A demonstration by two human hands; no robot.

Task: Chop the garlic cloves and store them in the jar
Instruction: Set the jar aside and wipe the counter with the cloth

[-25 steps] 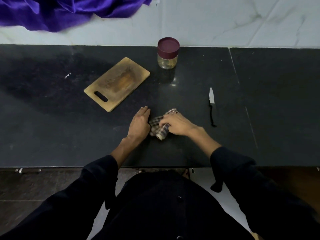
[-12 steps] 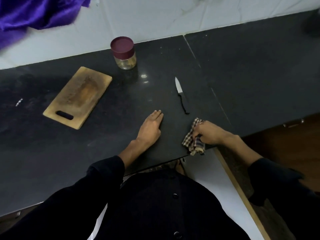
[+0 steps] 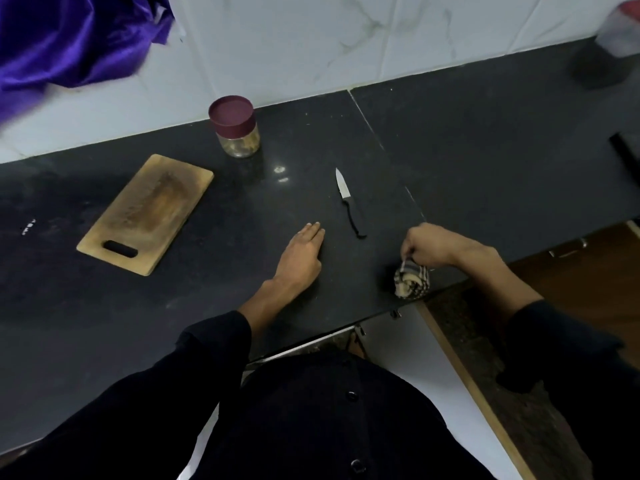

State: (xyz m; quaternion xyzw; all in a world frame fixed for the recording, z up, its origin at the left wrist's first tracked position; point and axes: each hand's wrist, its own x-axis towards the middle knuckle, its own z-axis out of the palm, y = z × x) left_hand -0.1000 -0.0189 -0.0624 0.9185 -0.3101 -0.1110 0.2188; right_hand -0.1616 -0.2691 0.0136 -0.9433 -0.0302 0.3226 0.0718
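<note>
Garlic is not showing loose anywhere; the only sign of it may be the pale contents inside the jar (image 3: 238,138), which is standing capped with its maroon lid at about eleven o'clock from the left hand (image 3: 300,259), toward the back wall. What those contents are, I cannot tell.

That left hand is lying flat on the dark surface (image 3: 485,161), its grip spread, fingers straight and together, holding nothing. The right hand (image 3: 427,245) is sitting at three o'clock from it, near the front edge of the surface, its grip pinching the top of a bunched checked cloth (image 3: 412,282) that is hanging just below the knuckles.

The relation that matters for the coming move is the knife (image 3: 349,204). It is lying between the two hands and slightly beyond them, at roughly one o'clock from the left hand and eleven o'clock from the right. Its long axis is running near twelve-to-six, blade tip pointing away toward the wall, black handle pointing back at the person. The handle end is lying about as near to the left fingertips as to the right hand, but the right hand is occupied with the cloth, so it would need to let go first.

The chopping board (image 3: 147,213) is lying bare at about ten o'clock from the left hand, well apart from the knife, handle slot toward the person. Chopping is not yet starting, in my judgement.
</note>
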